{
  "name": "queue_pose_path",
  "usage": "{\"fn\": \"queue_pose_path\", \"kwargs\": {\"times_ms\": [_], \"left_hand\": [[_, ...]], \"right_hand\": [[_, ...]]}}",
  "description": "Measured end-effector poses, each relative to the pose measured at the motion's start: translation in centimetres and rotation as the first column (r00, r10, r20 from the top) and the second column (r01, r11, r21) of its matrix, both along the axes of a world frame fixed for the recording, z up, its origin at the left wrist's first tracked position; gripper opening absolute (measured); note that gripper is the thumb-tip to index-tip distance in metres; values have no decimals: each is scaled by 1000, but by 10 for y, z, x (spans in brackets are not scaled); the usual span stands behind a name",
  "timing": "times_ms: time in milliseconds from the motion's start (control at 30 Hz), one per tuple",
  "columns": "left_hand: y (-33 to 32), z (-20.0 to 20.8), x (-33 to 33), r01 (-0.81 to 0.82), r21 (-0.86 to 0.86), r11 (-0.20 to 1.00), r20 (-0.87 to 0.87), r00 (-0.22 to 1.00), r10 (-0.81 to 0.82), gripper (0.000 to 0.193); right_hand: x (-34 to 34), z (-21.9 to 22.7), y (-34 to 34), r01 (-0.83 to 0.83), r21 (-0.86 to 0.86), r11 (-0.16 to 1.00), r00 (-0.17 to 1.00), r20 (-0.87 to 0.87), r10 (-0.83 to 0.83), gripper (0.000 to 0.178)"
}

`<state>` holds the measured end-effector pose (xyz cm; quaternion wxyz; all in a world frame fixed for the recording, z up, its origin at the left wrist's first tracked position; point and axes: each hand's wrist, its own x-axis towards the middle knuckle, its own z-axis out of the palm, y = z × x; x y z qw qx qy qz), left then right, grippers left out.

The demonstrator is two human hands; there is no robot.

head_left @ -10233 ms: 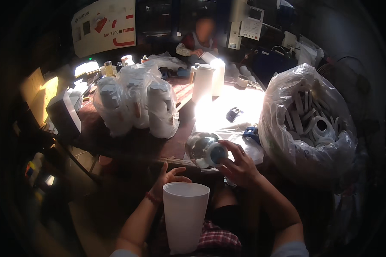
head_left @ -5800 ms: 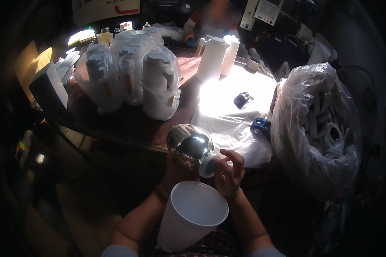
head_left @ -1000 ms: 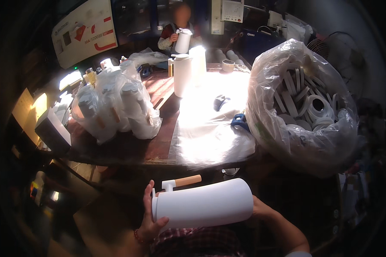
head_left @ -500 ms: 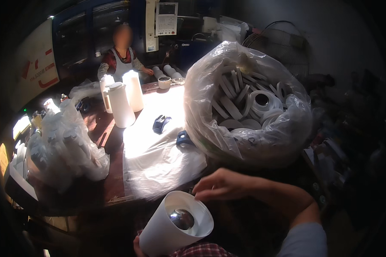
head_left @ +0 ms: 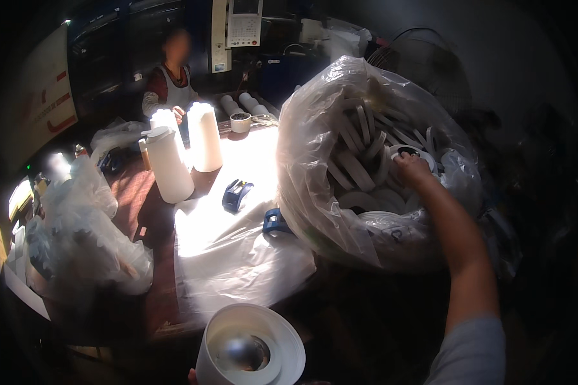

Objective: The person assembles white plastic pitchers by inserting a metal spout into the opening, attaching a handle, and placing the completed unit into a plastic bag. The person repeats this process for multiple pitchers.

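A white cylindrical jug body (head_left: pixel 253 346) stands tilted at the lower edge, its open mouth up and a shiny, mirror-like round liner (head_left: pixel 241 353) inside. My left hand (head_left: pixel 192 376) holds it from the left side; only a bit of the fingers shows. My right arm stretches to a large clear plastic bag (head_left: pixel 315 186) full of white plastic rings and collars. Inside the bag, my right hand (head_left: pixel 413 171) is closed at the rim of a white collar (head_left: pixel 424 154) with a dark hole. Its fingertips are partly hidden.
Several white jugs (head_left: pixel 170 170) stand on the table beyond. Two blue curved parts (head_left: pixel 237 194) lie near a clear plastic sheet (head_left: pixel 237 269). At left is a bag of wrapped parts (head_left: pixel 90 231). A person (head_left: pixel 171 86) works across the table, near a small white cup (head_left: pixel 240 122).
My right hand has moved from beside the jug body's mouth up and right into the bag, onto the white collar. The jug body sits slightly lower and left in view.
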<state>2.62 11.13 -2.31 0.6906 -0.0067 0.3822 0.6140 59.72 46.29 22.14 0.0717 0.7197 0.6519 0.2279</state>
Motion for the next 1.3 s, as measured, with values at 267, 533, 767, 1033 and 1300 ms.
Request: {"fn": "queue_pose_path", "kwargs": {"times_ms": [267, 533, 767, 1033, 1300], "left_hand": [[-20, -19, -5, -65, 287, 956, 116, 993, 33, 76], [-50, 12, 7, -104, 232, 967, 211, 976, 55, 67], [-78, 19, -1, -122, 291, 949, 54, 992, 111, 72], [-78, 27, 1, -85, 360, 929, -26, 994, 102, 78], [-78, 42, -4, -41, 307, 951, -104, 992, 76, 69]], "right_hand": [[-120, 51, -120, -396, 707, 586, 541, -337, 771, 43], [-292, -59, -234, -559, 158, 814, -588, -767, -256, 45], [-328, -91, -258, -739, 161, 654, -307, -945, -114, 55], [-322, -94, -281, -777, -30, 629, -218, -924, -313, 86], [-326, -92, -300, -797, 154, 584, -141, -988, 67, 83]]}}
